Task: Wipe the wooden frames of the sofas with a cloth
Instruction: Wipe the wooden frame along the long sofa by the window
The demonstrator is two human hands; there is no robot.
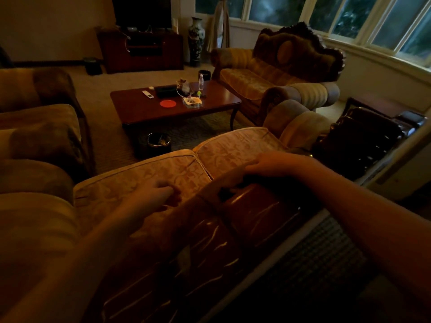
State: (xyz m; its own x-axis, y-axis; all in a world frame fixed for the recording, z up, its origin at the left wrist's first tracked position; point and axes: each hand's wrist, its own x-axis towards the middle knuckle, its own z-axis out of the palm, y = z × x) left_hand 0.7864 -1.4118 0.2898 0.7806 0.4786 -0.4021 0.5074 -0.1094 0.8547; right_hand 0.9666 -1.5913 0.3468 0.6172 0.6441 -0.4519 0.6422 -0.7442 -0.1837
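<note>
Wooden frame (251,210) under right hand (277,164), fingers (250,170) curled over it

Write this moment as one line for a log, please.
scene: dim living room | left hand: on seat cushion | right hand: on dark cloth atop sofa's wooden frame | stage: wiping

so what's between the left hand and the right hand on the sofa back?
Head view: between the left hand and right hand lie patterned seat cushions and the glossy wooden frame; nothing else discernible in the dimness.
</note>
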